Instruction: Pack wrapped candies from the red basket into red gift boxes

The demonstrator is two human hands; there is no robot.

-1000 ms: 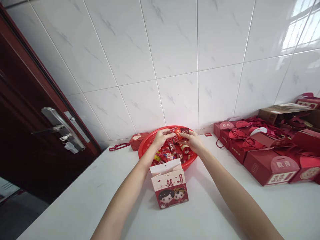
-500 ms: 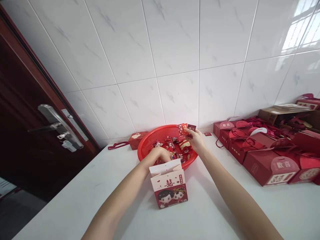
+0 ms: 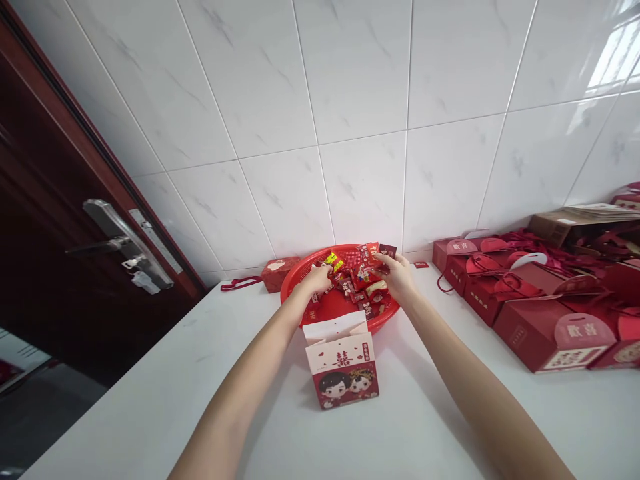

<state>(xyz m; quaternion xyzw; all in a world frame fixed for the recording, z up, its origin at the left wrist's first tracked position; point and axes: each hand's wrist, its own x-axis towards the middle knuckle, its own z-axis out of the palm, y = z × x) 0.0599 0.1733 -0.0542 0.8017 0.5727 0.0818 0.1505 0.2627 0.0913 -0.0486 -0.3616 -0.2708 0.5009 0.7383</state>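
Observation:
A red plastic basket (image 3: 293,298) full of small wrapped candies (image 3: 357,288) stands against the wall. Over its left side, my left hand (image 3: 316,281) has its fingers closed at a yellow and red candy packet (image 3: 334,260); the fingertips are partly hidden. At the right rim, my right hand (image 3: 399,275) pinches several candy packets, among them an orange-red one (image 3: 369,253) and a dark red one (image 3: 387,250). In front of the basket, an open-topped white and red paper box (image 3: 343,370) with two cartoon figures stands upright between my forearms.
Red gift boxes (image 3: 540,320) with ribbons crowd the right side, beside an open cardboard carton (image 3: 555,227). Behind the basket's left is a small red box (image 3: 279,273) with a ribbon. A dark red packet (image 3: 421,265) lies near the wall. A door (image 3: 75,233) stands at left.
My left hand has moved from the front of the basket, behind the paper box, to its back left. A yellow packet now shows at its fingers. My right hand keeps its packets at the right rim.

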